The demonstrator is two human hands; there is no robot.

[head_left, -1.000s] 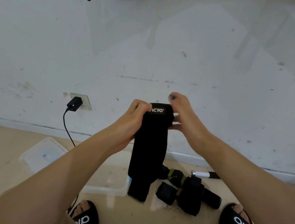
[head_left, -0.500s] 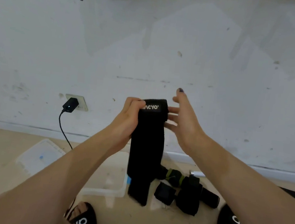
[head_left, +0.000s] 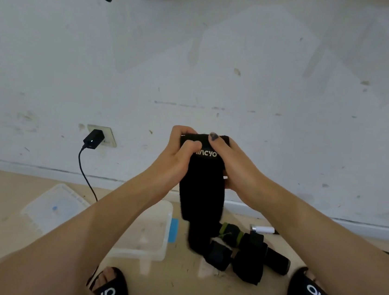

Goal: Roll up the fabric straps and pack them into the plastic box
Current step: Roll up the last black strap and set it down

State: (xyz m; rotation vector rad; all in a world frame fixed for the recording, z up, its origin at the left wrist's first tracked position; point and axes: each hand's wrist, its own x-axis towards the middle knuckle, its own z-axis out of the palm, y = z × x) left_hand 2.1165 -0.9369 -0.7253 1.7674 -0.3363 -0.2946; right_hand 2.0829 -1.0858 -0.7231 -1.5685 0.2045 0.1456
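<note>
A pale tan floor point(head_left: 184, 289), scattered with small dark specks, meets a scuffed white wall point(head_left: 244, 80) at a low skirting line. On the wall sits a socket point(head_left: 107, 135) with a black charger point(head_left: 94, 138) plugged in, its cable dropping toward the clear plastic box point(head_left: 152, 234) on the floor. The box's lid point(head_left: 54, 206) lies just left of the box. Right of the box lies a heap of rolled black straps point(head_left: 247, 252), one with a green band, and beyond them a small white tube point(head_left: 264, 228). A black strap point(head_left: 202, 187) hangs above the box's right edge, raised in front of the wall. The left hand point(head_left: 178, 155) grips its top end with curled fingers, and the right hand point(head_left: 232, 164) now grips the same end, thumb laid over the top beside the white lettering. Half a second ago the right hand was spread open just beside the strap; it has since closed on it. Two black sandals point(head_left: 111, 293) show at the bottom edge.
</note>
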